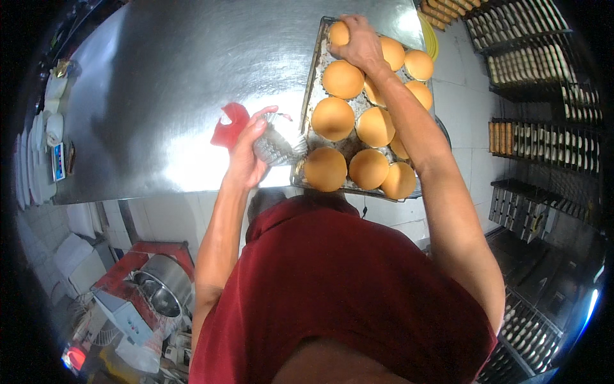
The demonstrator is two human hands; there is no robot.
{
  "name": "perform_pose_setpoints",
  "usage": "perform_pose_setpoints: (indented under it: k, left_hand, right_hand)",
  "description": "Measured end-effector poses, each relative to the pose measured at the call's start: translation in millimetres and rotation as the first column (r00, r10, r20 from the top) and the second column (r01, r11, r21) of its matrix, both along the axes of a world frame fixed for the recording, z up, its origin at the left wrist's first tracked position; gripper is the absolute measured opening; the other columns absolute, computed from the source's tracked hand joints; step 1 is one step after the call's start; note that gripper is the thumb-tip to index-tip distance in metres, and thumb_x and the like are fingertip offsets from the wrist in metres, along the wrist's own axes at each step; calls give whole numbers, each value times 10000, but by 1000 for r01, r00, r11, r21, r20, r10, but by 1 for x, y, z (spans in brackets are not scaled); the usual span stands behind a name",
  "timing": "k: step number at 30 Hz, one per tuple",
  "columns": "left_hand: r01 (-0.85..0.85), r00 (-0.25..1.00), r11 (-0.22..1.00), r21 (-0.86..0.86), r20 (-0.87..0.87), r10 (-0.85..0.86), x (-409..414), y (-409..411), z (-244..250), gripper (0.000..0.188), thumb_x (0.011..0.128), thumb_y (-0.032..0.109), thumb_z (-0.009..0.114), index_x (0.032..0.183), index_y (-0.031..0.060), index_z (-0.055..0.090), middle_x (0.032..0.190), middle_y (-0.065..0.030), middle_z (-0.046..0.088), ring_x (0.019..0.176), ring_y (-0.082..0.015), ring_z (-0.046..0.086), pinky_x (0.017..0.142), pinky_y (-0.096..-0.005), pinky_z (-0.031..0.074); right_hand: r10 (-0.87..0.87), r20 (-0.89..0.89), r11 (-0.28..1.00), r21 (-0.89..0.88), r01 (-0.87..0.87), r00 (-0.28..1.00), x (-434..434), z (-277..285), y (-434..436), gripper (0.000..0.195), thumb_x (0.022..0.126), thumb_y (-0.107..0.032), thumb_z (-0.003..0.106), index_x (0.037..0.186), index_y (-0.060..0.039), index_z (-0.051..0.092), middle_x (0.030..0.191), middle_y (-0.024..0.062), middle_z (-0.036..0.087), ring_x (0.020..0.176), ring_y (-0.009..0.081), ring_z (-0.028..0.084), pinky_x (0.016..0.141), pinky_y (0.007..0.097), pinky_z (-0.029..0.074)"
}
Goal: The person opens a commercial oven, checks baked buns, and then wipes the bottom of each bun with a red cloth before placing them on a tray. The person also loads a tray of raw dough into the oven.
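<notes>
My left hand (247, 153) holds a stack of fluted metal baking moulds (279, 141) on its side, just left of a baking tray. A red cloth or flexible piece (231, 126) lies on the steel table against the back of that hand. The dark metal tray (312, 103) carries several round golden cakes (333, 119), some with fluted mould edges showing beneath them. At the tray's far left corner my right hand (357, 42) grips a smaller golden cake (339, 33) between thumb and fingers. My right forearm hides part of the cakes below it.
The steel table (192, 62) spreads to the left, with white containers (55, 129) and a small display device (58, 162) at its far edge. Racks of bread trays (532, 65) stand at the right. A mixer bowl (163, 285) stands behind at lower left. A yellow coil (429, 36) shows beyond the table.
</notes>
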State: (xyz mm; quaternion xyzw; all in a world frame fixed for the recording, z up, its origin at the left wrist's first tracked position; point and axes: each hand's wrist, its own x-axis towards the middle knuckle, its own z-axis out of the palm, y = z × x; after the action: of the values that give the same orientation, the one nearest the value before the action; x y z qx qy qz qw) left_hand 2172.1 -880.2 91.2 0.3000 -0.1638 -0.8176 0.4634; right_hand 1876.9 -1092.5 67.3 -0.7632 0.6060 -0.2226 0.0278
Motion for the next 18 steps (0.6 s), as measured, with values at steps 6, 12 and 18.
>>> perform_pose_setpoints:
  k: [6, 12, 18]
  left_hand:
    - [85, 996, 995, -60, 1, -85, -9, -20, 14, 584, 990, 364, 647, 1447, 65, 442, 1386, -247, 557, 1251, -355, 616, 1037, -532, 563]
    - [-52, 997, 998, -40, -59, 50, -24, -32, 18, 645, 989, 304, 659, 1515, 50, 385, 1375, -180, 566, 1219, -276, 624, 1007, -405, 576]
    - [-21, 1000, 986, -163, -7, 20, -21, -30, 23, 724, 917, 241, 728, 1521, 34, 385, 1389, -174, 558, 1264, -276, 594, 1065, -391, 533]
  right_hand:
    - [-190, 975, 981, 194, -26, 118, -42, -21, -25, 586, 901, -268, 743, 1388, 5, 564, 1266, 214, 658, 1209, 352, 632, 1019, 399, 514]
    - [470, 575, 814, 10, -581, 670, 55, 86, 115, 720, 828, -321, 839, 1425, -32, 559, 1340, 157, 625, 1224, 314, 600, 1036, 420, 485]
    - [549, 469, 783, 0, -622, 691, 75, 115, 155, 747, 761, -246, 900, 1400, -41, 572, 1314, 157, 622, 1213, 345, 593, 1037, 431, 482]
